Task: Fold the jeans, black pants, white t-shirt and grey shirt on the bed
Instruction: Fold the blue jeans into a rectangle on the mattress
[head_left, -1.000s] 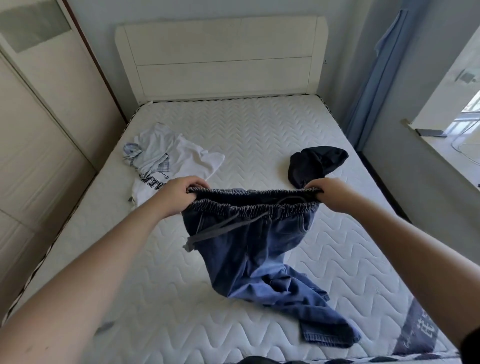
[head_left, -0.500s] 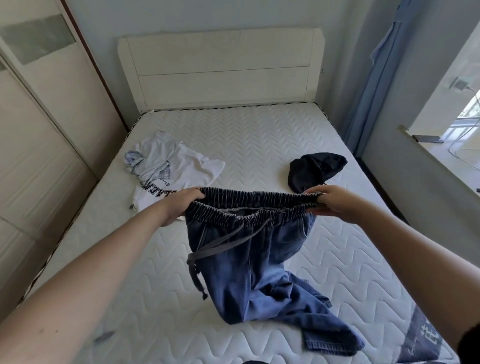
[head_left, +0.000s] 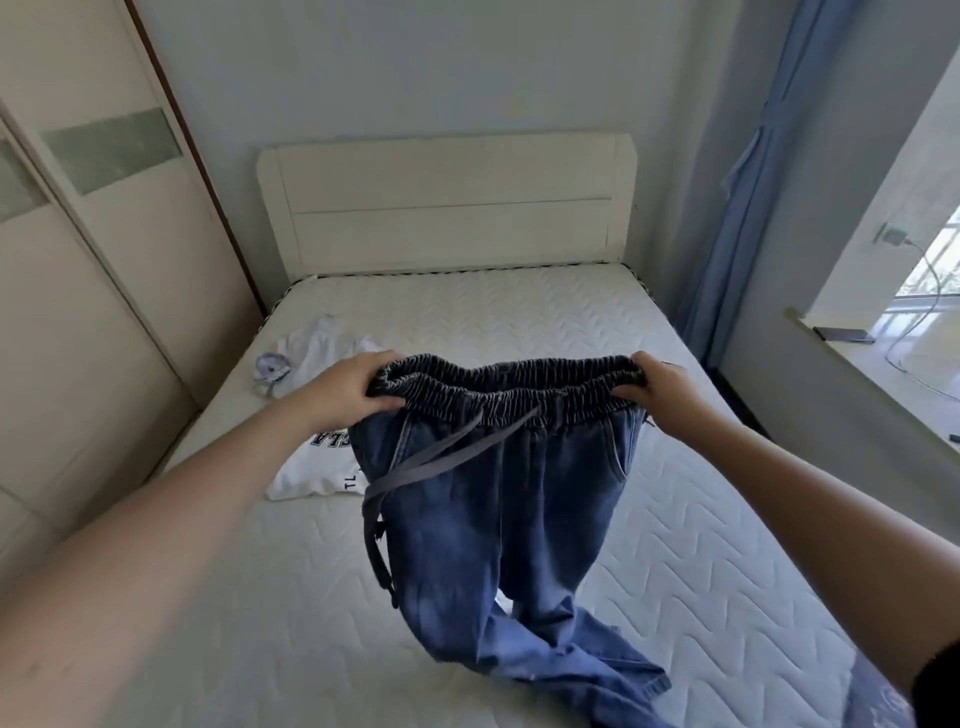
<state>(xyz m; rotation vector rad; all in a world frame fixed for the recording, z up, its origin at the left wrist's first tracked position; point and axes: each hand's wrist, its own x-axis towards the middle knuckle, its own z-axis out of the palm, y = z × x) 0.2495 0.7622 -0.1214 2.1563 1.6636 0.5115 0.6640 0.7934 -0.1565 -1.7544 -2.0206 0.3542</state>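
I hold the blue jeans (head_left: 498, 525) up over the bed (head_left: 467, 312) by their elastic waistband. My left hand (head_left: 345, 389) grips the waistband's left end and my right hand (head_left: 662, 392) grips its right end. The legs hang down and their cuffs trail on the mattress near the front edge. A grey drawstring dangles at the front. The white t-shirt (head_left: 317, 467) with dark lettering lies crumpled on the left of the bed, with the pale grey shirt (head_left: 298, 353) bunched behind it. The jeans hide the black pants.
A cream wardrobe (head_left: 78, 312) runs along the bed's left side. The white headboard (head_left: 447, 202) stands at the far end. A blue curtain (head_left: 737, 208) hangs at the right, beside a window ledge (head_left: 857, 374) with a phone and cable.
Both hands have raised the waistband higher and pulled it wider apart, so more of the jeans hangs off the mattress. The view has tilted up. The black pants are now covered.
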